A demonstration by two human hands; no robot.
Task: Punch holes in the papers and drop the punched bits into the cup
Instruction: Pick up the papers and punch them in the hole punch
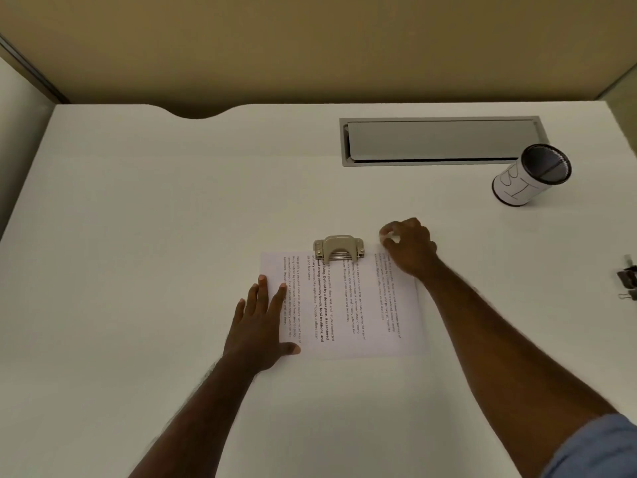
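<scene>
Viewing the desk, I see the left hand spread flat on the papers near its front edge. Hole punch straddles their far edge. Right hand pinches fingertips beside it; contents unclear. Cup stands far right.

"bi" on cup
</scene>
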